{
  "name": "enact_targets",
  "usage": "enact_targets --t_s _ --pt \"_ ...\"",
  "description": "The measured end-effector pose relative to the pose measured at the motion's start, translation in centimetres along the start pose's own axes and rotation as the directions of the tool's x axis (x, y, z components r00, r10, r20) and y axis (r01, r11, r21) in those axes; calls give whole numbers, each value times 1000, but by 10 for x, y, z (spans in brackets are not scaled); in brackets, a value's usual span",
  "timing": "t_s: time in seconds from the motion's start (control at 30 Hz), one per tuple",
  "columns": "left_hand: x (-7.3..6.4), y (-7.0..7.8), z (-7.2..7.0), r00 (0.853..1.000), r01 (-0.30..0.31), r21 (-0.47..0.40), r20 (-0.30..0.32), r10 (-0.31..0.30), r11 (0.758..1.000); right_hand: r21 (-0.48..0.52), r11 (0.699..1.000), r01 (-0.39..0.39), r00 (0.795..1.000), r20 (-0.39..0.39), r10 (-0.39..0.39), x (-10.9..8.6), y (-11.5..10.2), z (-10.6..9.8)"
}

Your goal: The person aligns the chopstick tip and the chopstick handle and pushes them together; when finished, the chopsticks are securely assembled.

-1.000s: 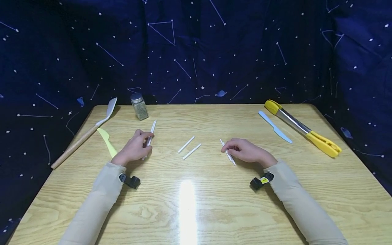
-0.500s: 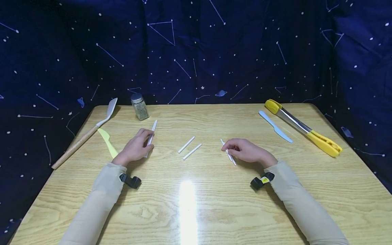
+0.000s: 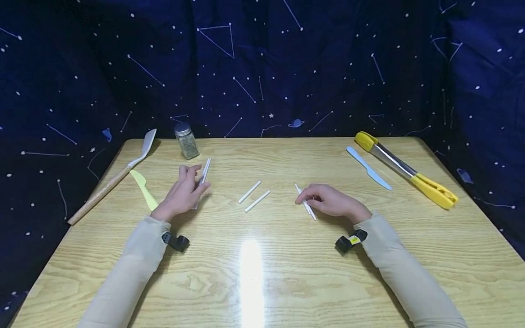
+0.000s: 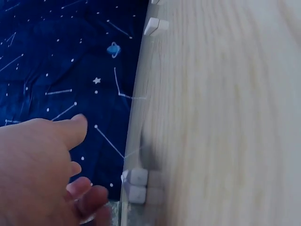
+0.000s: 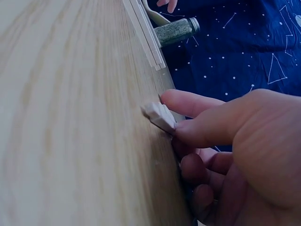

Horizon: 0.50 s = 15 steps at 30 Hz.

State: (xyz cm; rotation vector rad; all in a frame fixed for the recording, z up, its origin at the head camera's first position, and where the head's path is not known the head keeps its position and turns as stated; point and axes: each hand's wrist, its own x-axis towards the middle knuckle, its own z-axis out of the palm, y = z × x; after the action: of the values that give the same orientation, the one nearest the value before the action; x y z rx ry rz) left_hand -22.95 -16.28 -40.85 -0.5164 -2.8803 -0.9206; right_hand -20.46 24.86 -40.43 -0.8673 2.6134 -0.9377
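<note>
Left hand released, right hand pinching.
I would squeeze the right pair of white sticks gently, without twisting, leaving the left pair undisturbed.

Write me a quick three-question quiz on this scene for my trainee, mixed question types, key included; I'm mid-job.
1. Short answer: Which grip, left or right, is pinching white sticks?

2. True or false: The left grip is holding the glass jar.

3. Multiple choice: Which lies closest to the yellow-ended tongs?
a) the pale yellow knife
b) the blue knife
c) the wooden-handled spatula

Key:
1. The right grip.
2. False: the glass jar stands untouched, beyond the left grip.
3. b
</note>
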Motion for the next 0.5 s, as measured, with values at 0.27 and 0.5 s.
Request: enact_targets --t_s 0.27,0.5 --pt "0 14 7 962 -105 80 -246 122 991 -34 999 -1 1000 17 1 -1 0 -2" --pt "-2 30 17 954 -174 100 -229 193 980 -38 999 30 999 38 -29 -2 2 -4"
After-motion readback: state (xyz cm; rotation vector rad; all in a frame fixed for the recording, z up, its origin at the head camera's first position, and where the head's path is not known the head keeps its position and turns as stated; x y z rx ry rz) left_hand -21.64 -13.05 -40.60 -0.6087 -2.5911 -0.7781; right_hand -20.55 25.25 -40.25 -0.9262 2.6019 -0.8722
